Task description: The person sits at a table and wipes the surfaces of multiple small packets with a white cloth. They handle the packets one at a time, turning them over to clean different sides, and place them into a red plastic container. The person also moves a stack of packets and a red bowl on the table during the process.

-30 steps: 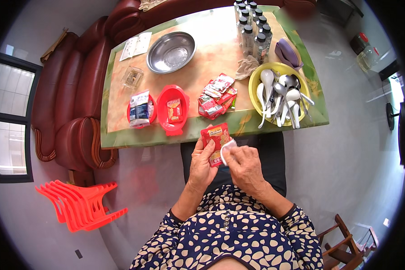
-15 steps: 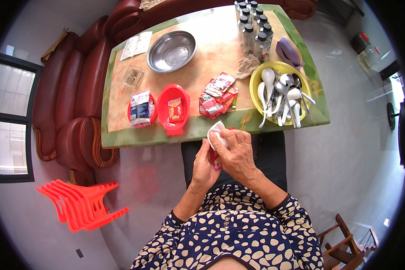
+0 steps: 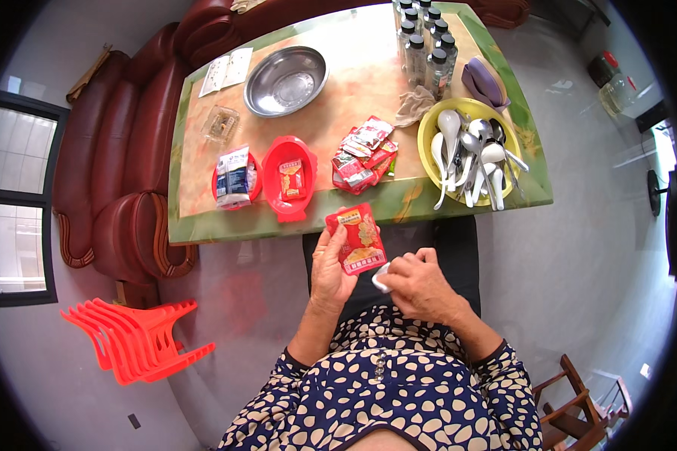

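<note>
Broadly, the person sits at the near edge of a long green-rimmed worktop [image 3: 203, 233], with a dark red sofa [image 3: 128, 173] along its left side and a stack of red plastic stools [image 3: 132, 338] on the floor to the left, set aside out of the way. On the worktop the goods lie grouped by kind, which keeps each within reach: a steel bowl [image 3: 286, 81] at the far end beside a paper sheet [image 3: 226, 71], a cluster of dark-capped bottles [image 3: 423, 45] at the far right, a yellow dish [image 3: 470, 154] holding spoons and ladles [image 3: 466, 150] together, and a crumpled brown cloth [image 3: 415, 105] just beside it. Nearer the edge sit 2 red trays: the left red tray [image 3: 220, 197] carries a silvery packet [image 3: 233, 177], and the larger red tray [image 3: 289, 180] holds 1 sachet; a loose pile of red sachets [image 3: 362, 154] lies between that tray and the yellow dish. Below the worktop edge, over the lap, the left hand [image 3: 329, 270] is closed around the lower left side of a red sachet [image 3: 356, 239], thumb on its face and fingers behind, holding it upright so the printed front faces the person. The right hand [image 3: 417, 282] is curled, its fingertips pinching a small white piece [image 3: 381, 279] just at the sachet's lower right corner; what that piece is cannot be told.
</note>
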`<state>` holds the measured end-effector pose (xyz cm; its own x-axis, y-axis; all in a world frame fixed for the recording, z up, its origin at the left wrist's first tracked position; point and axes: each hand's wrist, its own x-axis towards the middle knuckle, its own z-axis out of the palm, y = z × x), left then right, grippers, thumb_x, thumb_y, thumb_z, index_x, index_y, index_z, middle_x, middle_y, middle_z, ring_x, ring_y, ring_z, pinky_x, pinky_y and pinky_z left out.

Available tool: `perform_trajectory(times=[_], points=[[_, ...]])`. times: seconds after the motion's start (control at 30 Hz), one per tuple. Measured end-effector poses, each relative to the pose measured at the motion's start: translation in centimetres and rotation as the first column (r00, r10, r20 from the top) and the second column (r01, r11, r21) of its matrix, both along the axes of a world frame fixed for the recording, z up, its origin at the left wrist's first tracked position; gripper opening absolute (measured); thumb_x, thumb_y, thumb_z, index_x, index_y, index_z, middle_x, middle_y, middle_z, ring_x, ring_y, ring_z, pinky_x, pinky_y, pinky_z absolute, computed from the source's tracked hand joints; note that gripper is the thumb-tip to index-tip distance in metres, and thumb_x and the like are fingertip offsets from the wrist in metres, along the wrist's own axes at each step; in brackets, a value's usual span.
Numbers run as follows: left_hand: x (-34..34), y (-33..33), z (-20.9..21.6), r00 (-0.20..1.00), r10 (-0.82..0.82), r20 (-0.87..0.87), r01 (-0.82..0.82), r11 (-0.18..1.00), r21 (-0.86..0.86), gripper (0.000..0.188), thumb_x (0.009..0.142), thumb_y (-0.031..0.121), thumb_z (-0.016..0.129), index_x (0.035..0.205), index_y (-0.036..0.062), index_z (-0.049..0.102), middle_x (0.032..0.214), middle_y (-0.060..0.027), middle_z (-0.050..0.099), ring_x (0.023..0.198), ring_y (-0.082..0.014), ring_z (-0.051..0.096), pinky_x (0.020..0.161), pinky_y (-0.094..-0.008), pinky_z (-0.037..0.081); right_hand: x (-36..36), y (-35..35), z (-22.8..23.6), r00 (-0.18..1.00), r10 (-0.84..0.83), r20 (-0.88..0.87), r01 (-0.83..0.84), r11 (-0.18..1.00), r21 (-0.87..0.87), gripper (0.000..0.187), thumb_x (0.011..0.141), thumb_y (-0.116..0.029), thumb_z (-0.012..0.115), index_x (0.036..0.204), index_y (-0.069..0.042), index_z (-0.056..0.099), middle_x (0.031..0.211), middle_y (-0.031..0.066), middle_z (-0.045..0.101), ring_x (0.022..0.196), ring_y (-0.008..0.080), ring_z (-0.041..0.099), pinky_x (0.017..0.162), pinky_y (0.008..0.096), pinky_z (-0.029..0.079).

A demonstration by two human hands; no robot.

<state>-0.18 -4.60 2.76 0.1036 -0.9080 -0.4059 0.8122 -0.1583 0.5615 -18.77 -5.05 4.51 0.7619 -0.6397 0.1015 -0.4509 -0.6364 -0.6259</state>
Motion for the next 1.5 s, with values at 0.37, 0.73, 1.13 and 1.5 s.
perform_trajectory(times=[0.37,0.73,1.13,1.5], points=[[-1.1,0.1,0.4,0.990,-0.075,0.121,0.075,0.997,0.006,0.038,0.097,0.008,0.051,0.135,0.0041,0.047,0.124,-0.0118,0.060,0.111,-0.0218,0.060,0.095,-0.0385,0.051,3.0,-2.8,-0.6,0.816,-0.495,0.298,0.552,0.819,-0.153,0.042,0.074,-0.006,0.067,0.116,-0.011,0.064,0.101,0.0069,0.057,0.092,0.0232,0.054,0.077,0.0375,0.038],[0.2,0.2,-0.7,0.978,-0.043,0.206,0.044,0.999,-0.001,0.038,0.098,0.008,0.049,0.135,0.0014,0.047,0.122,-0.0124,0.061,0.108,-0.0204,0.062,0.094,-0.0354,0.051,2.3,0.0,-2.1,0.933,-0.137,0.334,0.070,0.976,0.205,0.038,0.075,-0.003,0.064,0.112,-0.009,0.065,0.101,0.0082,0.058,0.091,0.0259,0.055,0.073,0.0371,0.040],[1.7,-0.4,-3.0,0.995,0.046,0.085,-0.043,0.998,-0.035,0.027,0.099,0.010,0.047,0.124,0.0010,0.053,0.117,-0.0121,0.062,0.104,-0.0226,0.063,0.092,-0.0384,0.052,5.6,-1.0,-2.5,0.970,-0.166,0.179,0.205,0.951,-0.230,0.037,0.070,-0.007,0.066,0.106,-0.014,0.067,0.101,0.0052,0.058,0.088,0.0232,0.054,0.076,0.0384,0.037],[14.2,-8.1,-11.6,0.558,0.241,0.794,-0.419,0.908,0.019,0.046,0.082,-0.010,0.058,0.126,-0.0037,0.043,0.110,-0.0165,0.063,0.093,-0.0209,0.065,0.080,-0.0326,0.056,3.1,0.5,-5.1,0.981,-0.136,0.138,0.120,0.985,0.123,0.028,0.076,-0.006,0.064,0.103,-0.016,0.065,0.090,0.0044,0.056,0.085,0.0226,0.054,0.071,0.0378,0.036]])
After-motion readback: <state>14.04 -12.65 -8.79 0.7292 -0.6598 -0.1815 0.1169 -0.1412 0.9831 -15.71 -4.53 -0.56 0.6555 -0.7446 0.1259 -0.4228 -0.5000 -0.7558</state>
